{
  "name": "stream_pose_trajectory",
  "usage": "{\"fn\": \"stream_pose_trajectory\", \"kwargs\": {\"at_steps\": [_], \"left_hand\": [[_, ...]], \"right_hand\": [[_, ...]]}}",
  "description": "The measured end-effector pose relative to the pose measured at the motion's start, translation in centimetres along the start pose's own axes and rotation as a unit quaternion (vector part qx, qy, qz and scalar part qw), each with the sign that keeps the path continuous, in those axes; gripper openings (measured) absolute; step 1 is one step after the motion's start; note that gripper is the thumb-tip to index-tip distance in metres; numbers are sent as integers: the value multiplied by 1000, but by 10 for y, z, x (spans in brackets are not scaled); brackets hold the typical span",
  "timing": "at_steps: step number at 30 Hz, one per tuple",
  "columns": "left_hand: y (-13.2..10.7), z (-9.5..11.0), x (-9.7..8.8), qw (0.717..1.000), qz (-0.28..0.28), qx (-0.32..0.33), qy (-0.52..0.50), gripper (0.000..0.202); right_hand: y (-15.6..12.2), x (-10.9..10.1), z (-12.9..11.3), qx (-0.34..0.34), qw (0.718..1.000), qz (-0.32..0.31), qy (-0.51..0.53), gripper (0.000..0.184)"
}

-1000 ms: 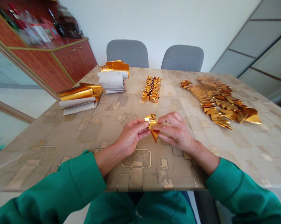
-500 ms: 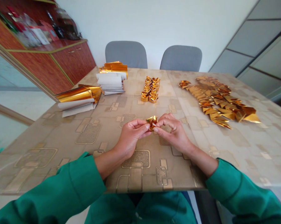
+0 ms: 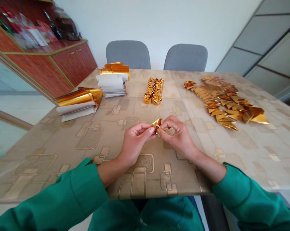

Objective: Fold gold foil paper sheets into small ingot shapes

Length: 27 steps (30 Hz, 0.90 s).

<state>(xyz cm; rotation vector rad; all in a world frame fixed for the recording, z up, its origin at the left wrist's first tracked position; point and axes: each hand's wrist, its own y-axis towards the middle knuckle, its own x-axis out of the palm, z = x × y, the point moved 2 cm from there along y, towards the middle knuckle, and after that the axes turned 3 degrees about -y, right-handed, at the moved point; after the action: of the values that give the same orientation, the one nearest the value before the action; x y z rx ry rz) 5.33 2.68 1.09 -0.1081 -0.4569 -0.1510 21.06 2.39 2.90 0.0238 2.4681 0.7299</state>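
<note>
Between my two hands, above the table's near middle, is a small folded piece of gold foil paper. My left hand pinches its left side between thumb and fingers. On the other side, my right hand grips the paper with thumb and forefinger, the remaining fingers curled. Part of the paper is hidden behind the fingertips. Straight beyond the hands stand two rows of folded gold paper ingots. To the right lies a spread pile of folded gold paper pieces.
Stacks of gold and white paper sheets and a rolled-over bundle lie at the left on the patterned tablecloth. Two grey chairs stand across the table. A reddish wooden cabinet is at the far left.
Both hands stay on the gold paper, and its visible shape between the fingers has shifted slightly. The whole view has moved a little; the other things on the table look unchanged.
</note>
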Motion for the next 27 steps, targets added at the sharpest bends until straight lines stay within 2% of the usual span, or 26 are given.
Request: {"fn": "stream_pose_trajectory", "kwargs": {"at_steps": [4, 9, 13, 19, 24, 27], "left_hand": [[0, 0, 0, 1000, -17, 6, 10, 22], [0, -1, -2, 998, -39, -5, 42, 22], [1, -3, -3, 998, -51, -21, 39, 24], [2, -4, -3, 996, -48, -69, 1, 26], [1, -6, -4, 992, -44, -115, 5, 29], [2, -6, -4, 990, -38, -137, -4, 28]], "right_hand": [[0, -5, -4, -28, 999, -10, -41, 13], [1, -11, -9, -62, 993, -56, -82, 15], [0, -12, -10, -68, 990, -51, -109, 12], [-1, -11, -6, -70, 991, -38, -106, 9], [-2, -8, 0, -68, 984, -87, -139, 14], [-2, -8, 1, -64, 985, -94, -127, 17]]}}
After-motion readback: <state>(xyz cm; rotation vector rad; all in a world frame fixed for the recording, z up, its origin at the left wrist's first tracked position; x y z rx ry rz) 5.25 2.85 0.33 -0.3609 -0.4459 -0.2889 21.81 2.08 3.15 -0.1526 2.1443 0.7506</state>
